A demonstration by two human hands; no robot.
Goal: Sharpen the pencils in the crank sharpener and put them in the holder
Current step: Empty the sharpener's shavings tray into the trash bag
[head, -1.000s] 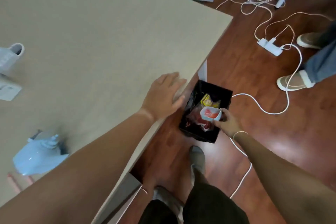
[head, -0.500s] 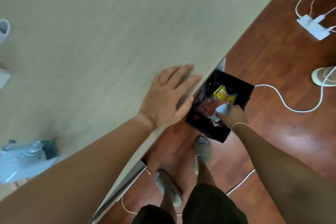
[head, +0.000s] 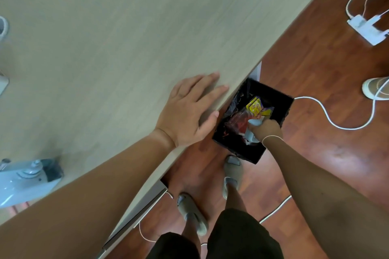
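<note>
My right hand (head: 266,129) reaches down into a black waste bin (head: 271,96) on the floor and grips a small light-blue shavings tray (head: 251,134), tipped over inside the bin. My left hand (head: 190,111) rests flat on the edge of the beige table (head: 126,38), fingers straight, thumb hanging over the rim. The light-blue crank sharpener (head: 25,181) sits on the table at the lower left, its tray slot dark and open. No pencils or holder are clearly visible.
The bin holds red and yellow wrappers (head: 255,107). White cables (head: 336,124) and a power strip (head: 367,29) lie on the wooden floor to the right. Another person's shoe (head: 375,90) shows at the right edge. My feet in slippers (head: 231,174) stand below the bin.
My right hand has lowered the tray from above the bin into it and turned it over. The view has shifted closer; my left hand stays on the table edge.
</note>
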